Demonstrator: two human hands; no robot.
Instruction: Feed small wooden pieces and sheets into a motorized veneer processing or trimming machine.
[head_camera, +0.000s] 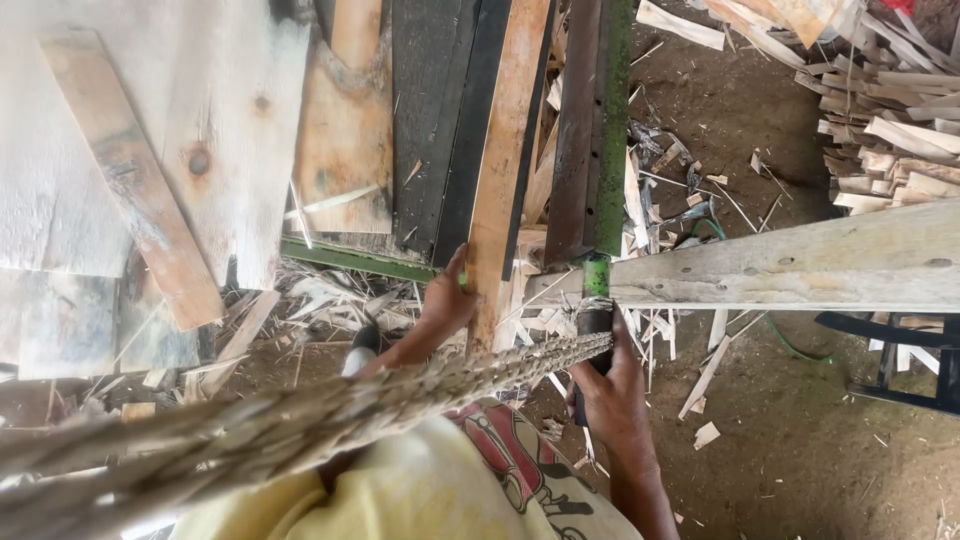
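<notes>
Bare dirt floor (790, 440) strewn with wood offcuts (890, 90), with pale boards (150, 130) stacked on the left. The left hand (445, 305) is closed around the lower end of a narrow wooden plank (500, 170) standing among dark boards. The right hand (610, 395) is wrapped tight around a dark upright post (594, 320) with a green band, below a horizontal beam (800, 265), with a thick twisted rope (330, 410) crossing just beside it.

Left hand (445, 305): arm extended forward, wrist straight, palm turned inward, thumb raised and apart from the fingers, which curl out of sight beyond the palm. Right hand (610, 395): forearm rising from the lower edge, wrist slightly bent, back of hand facing the camera, fingers wrapped closed in a fist-like grip.
</notes>
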